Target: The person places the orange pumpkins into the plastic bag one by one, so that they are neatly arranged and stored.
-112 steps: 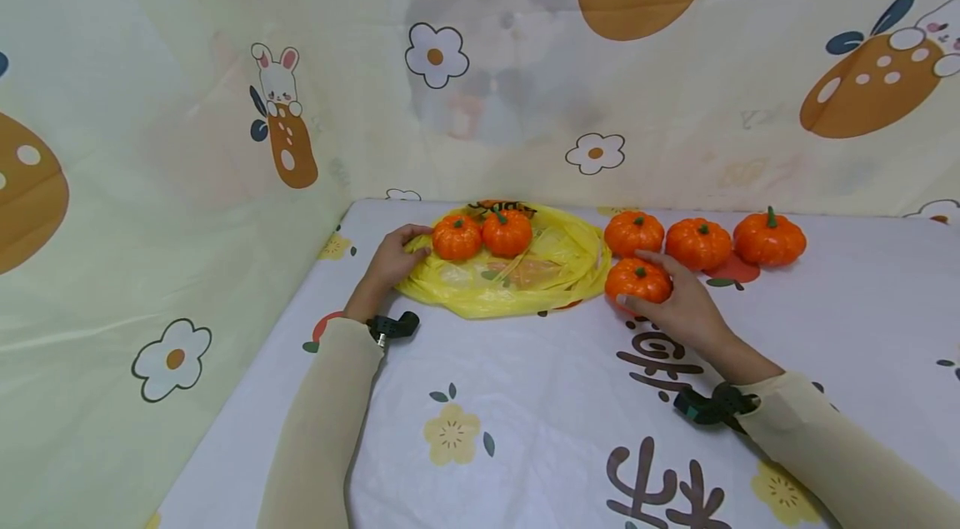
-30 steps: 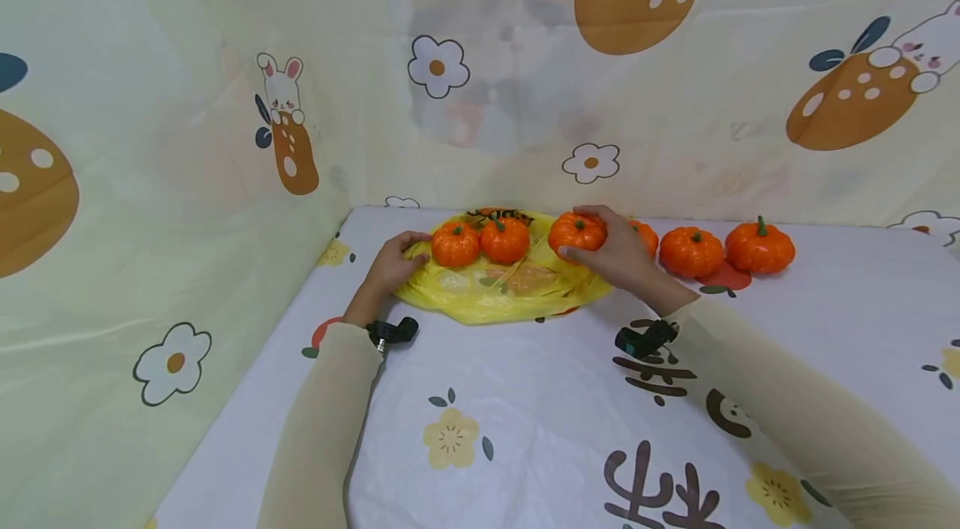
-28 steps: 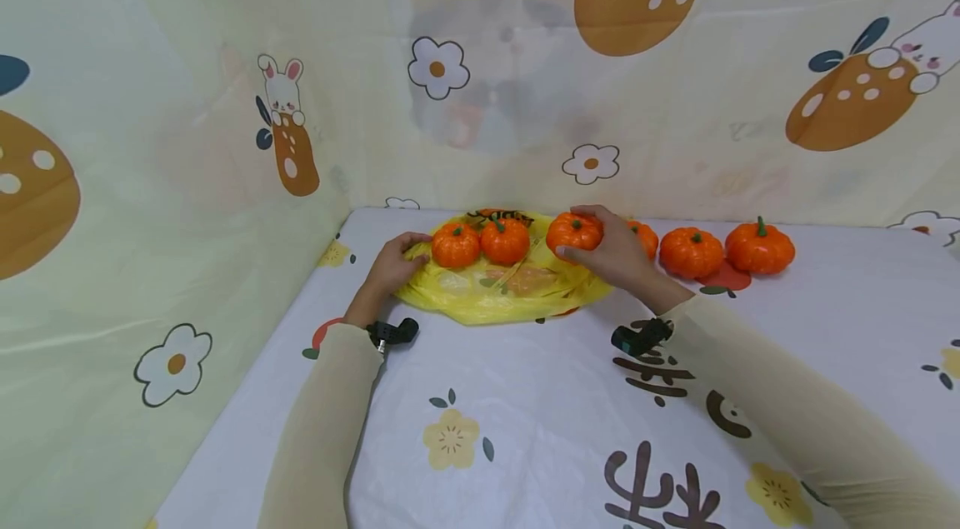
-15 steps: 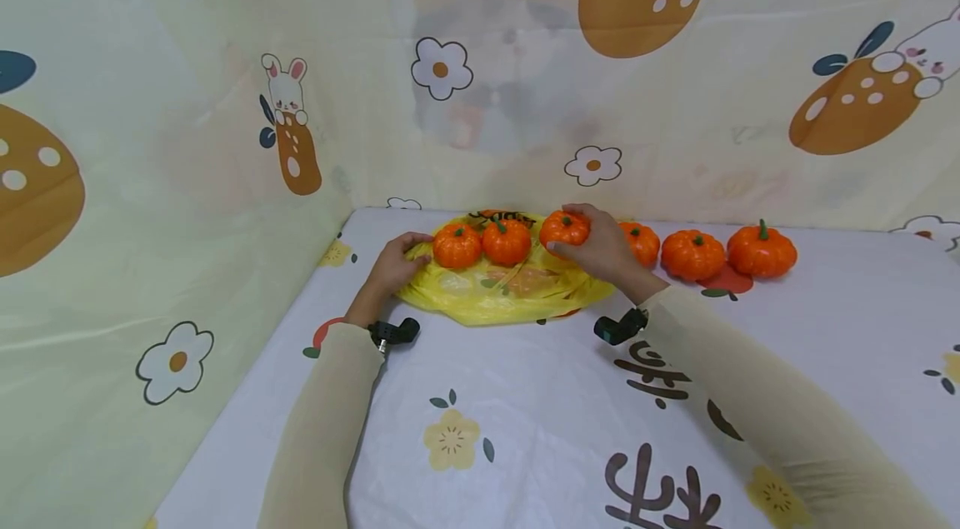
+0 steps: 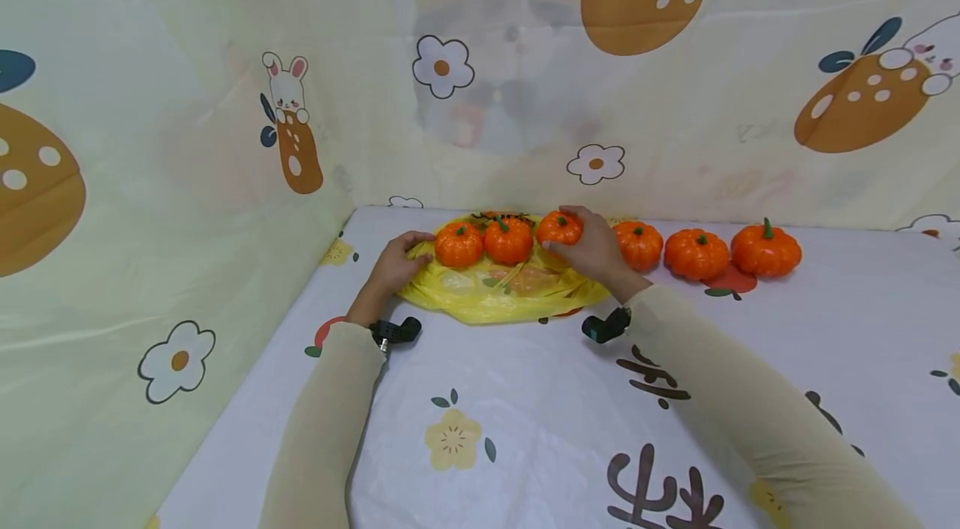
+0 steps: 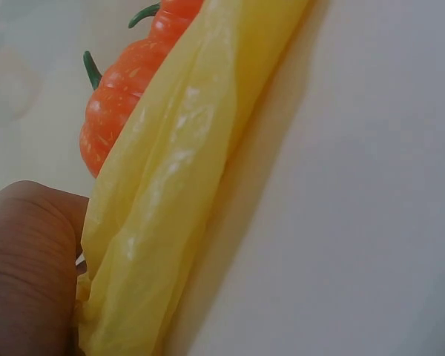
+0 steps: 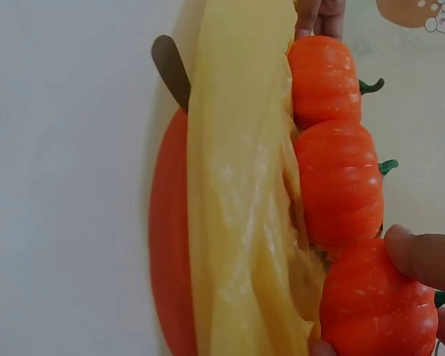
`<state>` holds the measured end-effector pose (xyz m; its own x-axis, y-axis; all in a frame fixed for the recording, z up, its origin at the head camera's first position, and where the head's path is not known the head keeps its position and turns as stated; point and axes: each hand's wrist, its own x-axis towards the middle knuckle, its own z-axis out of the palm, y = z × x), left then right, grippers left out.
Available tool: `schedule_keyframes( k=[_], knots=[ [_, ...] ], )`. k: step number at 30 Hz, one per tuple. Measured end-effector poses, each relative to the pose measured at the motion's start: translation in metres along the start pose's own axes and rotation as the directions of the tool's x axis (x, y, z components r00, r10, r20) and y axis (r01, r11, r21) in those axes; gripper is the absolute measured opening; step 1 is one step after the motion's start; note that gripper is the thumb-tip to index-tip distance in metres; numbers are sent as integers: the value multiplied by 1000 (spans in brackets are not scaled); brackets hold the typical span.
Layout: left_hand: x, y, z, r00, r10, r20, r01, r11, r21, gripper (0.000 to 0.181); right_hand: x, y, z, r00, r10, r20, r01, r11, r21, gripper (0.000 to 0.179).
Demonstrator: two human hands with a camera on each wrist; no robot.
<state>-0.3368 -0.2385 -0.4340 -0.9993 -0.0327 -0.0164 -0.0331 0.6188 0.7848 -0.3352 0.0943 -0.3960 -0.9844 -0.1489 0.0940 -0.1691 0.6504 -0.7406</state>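
Observation:
A yellow plastic bag [image 5: 495,306] lies spread flat at the back of the table. My left hand [image 5: 393,264] grips its left edge; in the left wrist view, the film [image 6: 144,245] gathers beside the thumb. Two orange toy pumpkins with green stems, a left one [image 5: 459,245] and a middle one [image 5: 508,241], sit side by side on the bag. Just right of them, over the bag, my right hand [image 5: 597,251] holds a third pumpkin [image 5: 559,227]. In the right wrist view, fingers and thumb clasp this pumpkin [image 7: 378,308], close against the middle one.
Three more pumpkins stand in a row to the right of the bag: a near one [image 5: 637,245], a middle one [image 5: 697,254] and a far one [image 5: 767,251]. A printed white cloth [image 5: 540,404] covers the table. Patterned curtains [image 5: 517,129] hang behind and at the left.
The right hand has picked up a pumpkin from right of the bag and carried it left over the bag, beside the other two. The left hand stays at the bag's edge.

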Motion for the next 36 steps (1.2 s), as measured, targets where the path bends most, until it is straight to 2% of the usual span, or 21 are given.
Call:
schedule_keyframes(
  k=[19,24,36],
  knots=[
    [2,-3,-1,1000,16,1,-16,1000,8,33,3,1,7,998,59,13,-59,998,-15,72],
    [3,-4,-1,1000,10,3,-10,1000,1,32,4,1,8,999,45,11,-45,998,-40,73],
    [3,-4,-1,1000,11,-3,-11,1000,6,33,2,-2,12,998,66,13,-65,993,-104,73]
  ],
)
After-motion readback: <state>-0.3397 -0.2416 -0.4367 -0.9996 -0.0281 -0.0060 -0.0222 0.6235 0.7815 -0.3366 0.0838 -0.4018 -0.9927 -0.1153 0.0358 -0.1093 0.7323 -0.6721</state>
